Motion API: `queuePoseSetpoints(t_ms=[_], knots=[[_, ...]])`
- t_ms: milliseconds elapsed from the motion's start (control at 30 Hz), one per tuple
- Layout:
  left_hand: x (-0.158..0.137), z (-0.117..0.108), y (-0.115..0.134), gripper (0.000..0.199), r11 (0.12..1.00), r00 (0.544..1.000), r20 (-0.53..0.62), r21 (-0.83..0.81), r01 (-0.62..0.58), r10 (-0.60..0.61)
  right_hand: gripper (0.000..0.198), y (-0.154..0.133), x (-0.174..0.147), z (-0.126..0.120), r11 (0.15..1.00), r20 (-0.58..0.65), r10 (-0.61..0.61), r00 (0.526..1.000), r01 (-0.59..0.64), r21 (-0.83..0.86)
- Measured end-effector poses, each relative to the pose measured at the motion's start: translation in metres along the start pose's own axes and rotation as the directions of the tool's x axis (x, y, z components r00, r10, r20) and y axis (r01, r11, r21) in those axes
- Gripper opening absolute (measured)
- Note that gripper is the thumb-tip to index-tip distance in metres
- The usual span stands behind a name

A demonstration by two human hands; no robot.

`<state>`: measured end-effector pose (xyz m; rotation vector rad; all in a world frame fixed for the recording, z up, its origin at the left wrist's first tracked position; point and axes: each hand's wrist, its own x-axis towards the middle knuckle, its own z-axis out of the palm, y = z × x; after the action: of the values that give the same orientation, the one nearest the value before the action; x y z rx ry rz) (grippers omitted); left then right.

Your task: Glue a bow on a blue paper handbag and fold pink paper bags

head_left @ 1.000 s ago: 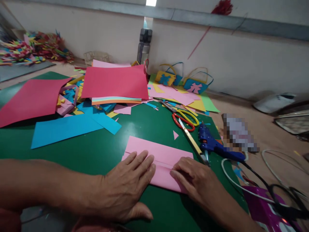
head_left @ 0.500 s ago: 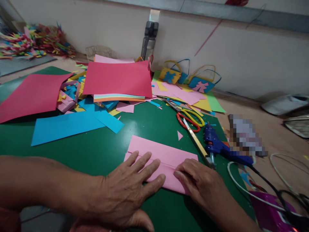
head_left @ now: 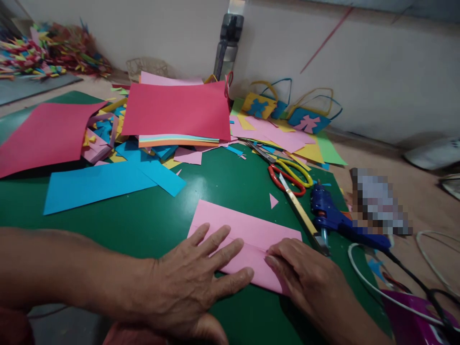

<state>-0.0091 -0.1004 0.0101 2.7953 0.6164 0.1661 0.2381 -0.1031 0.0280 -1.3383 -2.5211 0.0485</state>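
A sheet of pink paper, folded over along its near side, lies on the green tabletop. My left hand rests flat on its left part with fingers spread, pressing the fold. At the right end, my right hand is closed, thumb and fingertips pinched at the edge of the folded flap. Past the right hand lie a cutter knife with its blade out, scissors with red and yellow handles, and a blue glue gun. A small pink triangle scrap sits beyond the paper.
Blue paper strips and a red sheet lie at left. A stack topped by a red sheet stands at the back, beside small paper bags. Cables run at right near a purple box.
The camera view has shifted slightly, so the things at right appear further right. The folded flap looks flatter at its left end. Both hands keep nearly the same places on the paper.
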Motion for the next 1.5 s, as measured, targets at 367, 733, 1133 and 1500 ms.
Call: queuePoseSetpoints(t_ms=[367, 733, 1133, 1500], knots=[[0.0011, -0.0014, 0.0006, 0.083, 1.000, 0.999, 0.031, -0.016, 0.018, -0.017, 0.024, 0.0005, 0.0010, 0.0015, 1.000, -0.014, 0.004, 1.000, -0.004, -0.012], [0.0026, -0.0044, 0.0012, 0.081, 0.999, 0.997, 0.073, -0.035, 0.031, -0.029, 0.025, -0.0026, -0.0004, 0.0004, 0.999, -0.005, 0.037, 0.999, -0.037, -0.001], [0.0027, 0.0010, 0.0034, 0.084, 0.998, 0.996, 0.085, -0.041, 0.040, -0.037, 0.017, -0.0057, -0.0025, -0.0017, 0.989, 0.080, 0.137, 0.987, -0.140, 0.035], [0.0019, 0.0036, 0.0036, 0.084, 0.998, 0.994, 0.106, -0.040, 0.040, -0.035, 0.009, -0.0077, -0.0042, -0.0076, 0.963, 0.142, 0.238, 0.961, -0.253, 0.094]])
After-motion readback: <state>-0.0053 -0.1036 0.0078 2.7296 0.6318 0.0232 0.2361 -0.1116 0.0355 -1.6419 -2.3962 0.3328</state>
